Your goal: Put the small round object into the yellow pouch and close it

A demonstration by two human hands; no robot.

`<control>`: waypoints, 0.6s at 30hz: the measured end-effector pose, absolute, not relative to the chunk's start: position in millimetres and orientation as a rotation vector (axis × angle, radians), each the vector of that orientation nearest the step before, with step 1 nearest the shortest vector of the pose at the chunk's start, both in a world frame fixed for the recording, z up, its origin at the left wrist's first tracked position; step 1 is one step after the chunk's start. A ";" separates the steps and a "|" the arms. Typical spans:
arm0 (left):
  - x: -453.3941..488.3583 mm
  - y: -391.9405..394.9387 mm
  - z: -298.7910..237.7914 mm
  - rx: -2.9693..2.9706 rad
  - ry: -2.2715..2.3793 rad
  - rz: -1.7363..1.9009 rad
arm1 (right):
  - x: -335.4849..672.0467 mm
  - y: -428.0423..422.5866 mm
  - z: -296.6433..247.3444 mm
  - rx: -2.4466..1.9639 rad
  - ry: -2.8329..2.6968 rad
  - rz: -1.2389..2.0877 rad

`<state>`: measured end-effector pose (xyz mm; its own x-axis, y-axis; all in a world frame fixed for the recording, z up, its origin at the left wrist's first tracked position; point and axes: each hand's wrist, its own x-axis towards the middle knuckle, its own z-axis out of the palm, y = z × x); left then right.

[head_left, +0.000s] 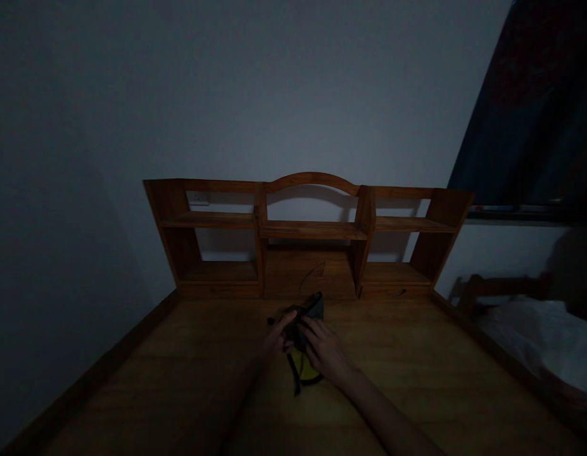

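In the dim head view, a dark grey and yellow item with black trim and straps [313,309] is between my two hands, above the wooden desk top [202,367]. It looks like soft fabric, but I cannot make out its kind. From its left side my left hand [278,334] grips it, thumb on top and fingers curled underneath. My right hand [327,349] lies over its right side with bent fingers pressed on the dark part. The yellow part [305,370] hangs toward me below the hands, beside a dangling black strap [294,377]. My fingers hide its middle.
A wooden shelf unit [312,231] with several compartments stands along the desk's back edge, against a pale wall [293,95]. Raised wooden edges border the desk left and right. Beyond the right edge lies a pale, crumpled heap [544,335], below a dark curtain [535,114].
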<state>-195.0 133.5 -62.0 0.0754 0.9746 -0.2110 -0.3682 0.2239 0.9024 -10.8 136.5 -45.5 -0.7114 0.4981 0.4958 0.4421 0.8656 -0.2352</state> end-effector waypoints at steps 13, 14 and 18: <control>-194.1 136.1 -63.7 0.798 0.945 1.205 | -9.6 140.2 -52.8 -0.707 -2.497 0.136; -193.5 135.4 -62.7 0.799 0.943 1.210 | -9.5 139.6 -51.5 -0.706 -2.500 0.136; -191.8 134.7 -60.4 0.809 0.934 1.246 | -9.6 138.1 -47.8 -0.710 -2.508 0.135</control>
